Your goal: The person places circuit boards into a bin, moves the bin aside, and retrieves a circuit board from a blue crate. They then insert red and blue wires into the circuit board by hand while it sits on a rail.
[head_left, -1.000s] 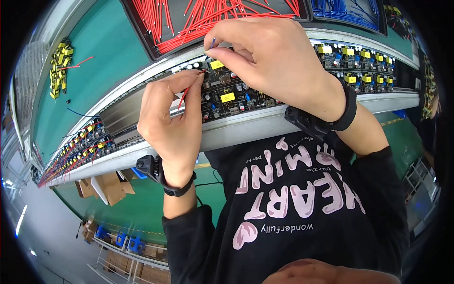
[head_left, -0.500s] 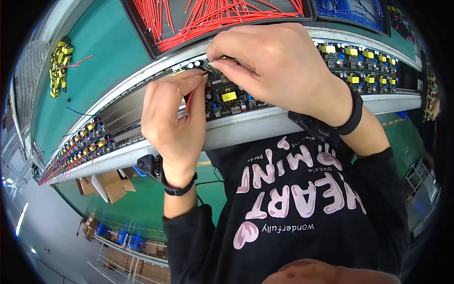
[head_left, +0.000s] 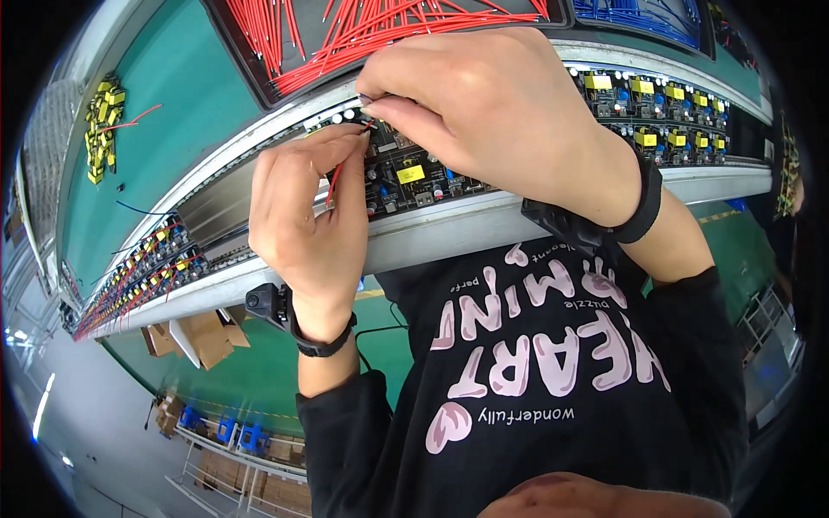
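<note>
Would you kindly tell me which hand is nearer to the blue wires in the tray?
Right. The right hand is to the left of the blue wires, nearer the person's body than they are; the left hand is farther off, further left, pinching a red wire.

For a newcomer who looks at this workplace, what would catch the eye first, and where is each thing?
Probably the bright red wires, spread in a black tray at the top, with blue wires to their right. Next come the left hand and right hand, close together above the circuit boards, the left one pinching a single red wire. Below, large pink letters stand out on the black shirt.
</note>
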{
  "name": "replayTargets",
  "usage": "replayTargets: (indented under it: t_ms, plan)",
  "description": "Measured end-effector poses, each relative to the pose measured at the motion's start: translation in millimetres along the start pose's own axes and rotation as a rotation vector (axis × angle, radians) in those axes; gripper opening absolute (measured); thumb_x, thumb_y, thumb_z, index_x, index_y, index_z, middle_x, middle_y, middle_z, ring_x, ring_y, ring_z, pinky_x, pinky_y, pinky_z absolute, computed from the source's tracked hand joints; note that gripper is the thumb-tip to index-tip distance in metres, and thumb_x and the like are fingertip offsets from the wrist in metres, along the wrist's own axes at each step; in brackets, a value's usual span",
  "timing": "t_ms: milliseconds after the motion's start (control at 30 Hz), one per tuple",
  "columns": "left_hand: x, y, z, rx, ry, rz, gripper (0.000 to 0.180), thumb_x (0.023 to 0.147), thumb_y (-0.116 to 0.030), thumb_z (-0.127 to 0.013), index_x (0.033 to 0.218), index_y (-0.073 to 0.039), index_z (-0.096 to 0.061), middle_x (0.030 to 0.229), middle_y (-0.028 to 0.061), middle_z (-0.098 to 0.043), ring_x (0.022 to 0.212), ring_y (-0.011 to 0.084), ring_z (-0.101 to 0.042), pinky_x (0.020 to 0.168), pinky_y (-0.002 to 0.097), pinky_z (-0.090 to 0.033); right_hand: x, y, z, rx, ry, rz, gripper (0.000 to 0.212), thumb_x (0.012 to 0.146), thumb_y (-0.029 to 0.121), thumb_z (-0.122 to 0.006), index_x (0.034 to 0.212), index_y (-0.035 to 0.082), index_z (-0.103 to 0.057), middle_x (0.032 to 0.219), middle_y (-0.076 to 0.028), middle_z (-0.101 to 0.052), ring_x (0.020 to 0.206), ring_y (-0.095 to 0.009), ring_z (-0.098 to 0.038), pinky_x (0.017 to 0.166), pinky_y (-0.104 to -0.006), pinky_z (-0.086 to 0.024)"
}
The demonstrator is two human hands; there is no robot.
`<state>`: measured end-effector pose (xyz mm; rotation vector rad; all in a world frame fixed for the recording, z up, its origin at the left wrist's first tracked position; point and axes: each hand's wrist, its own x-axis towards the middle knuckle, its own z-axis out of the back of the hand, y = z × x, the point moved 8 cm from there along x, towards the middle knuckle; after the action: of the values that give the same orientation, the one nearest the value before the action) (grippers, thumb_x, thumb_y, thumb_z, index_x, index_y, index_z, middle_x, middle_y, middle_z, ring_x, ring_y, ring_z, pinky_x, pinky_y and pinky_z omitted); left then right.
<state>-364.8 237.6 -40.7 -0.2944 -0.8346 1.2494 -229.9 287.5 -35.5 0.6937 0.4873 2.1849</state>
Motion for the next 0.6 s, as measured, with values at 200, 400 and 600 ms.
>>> replayTargets:
  t_ms: [200,400,600]
  plan:
    - [-0.1,-0.5,1.9,0.027,0.000,0.010,0.020,0.074,0.012,-0.078,0.086,-0.002,-0.070,0.090,0.0072,-0.076,0.081,0.0229,-0.069,0.073,0.0318,-0.054,2.1,-3.6,-3.6,-0.004,-0.017,-0.040,0.012,0.089,0.023,-0.072,0.093,0.012,-0.070,0.084,-0.002,-0.070,0.073,-0.025,-0.067,0.060,-0.0357,-0.051]
    - [2.7,-4.2,-1.6,0.048,-0.002,-0.006,0.019,0.074,0.012,-0.078,0.086,-0.002,-0.071,0.090,0.0076,-0.076,0.081,0.0230,-0.069,0.073,0.0321,-0.055,-0.7,-2.9,15.7,0.082,-0.042,-0.019,0.009,0.090,0.013,-0.072,0.097,0.007,-0.069,0.081,-0.004,-0.069,0.069,-0.018,-0.068,0.059,-0.0329,-0.050]
    - [0.6,-6.8,1.7,0.105,-0.001,-0.039,0.019,0.074,0.012,-0.078,0.085,-0.001,-0.070,0.089,0.0077,-0.075,0.081,0.0227,-0.069,0.072,0.0319,-0.055,2.0,-2.4,48.7,0.222,-0.041,-0.013,0.010,0.090,0.005,-0.072,0.098,0.000,-0.066,0.069,-0.002,-0.062,0.061,-0.012,-0.060,0.054,-0.0293,-0.045]
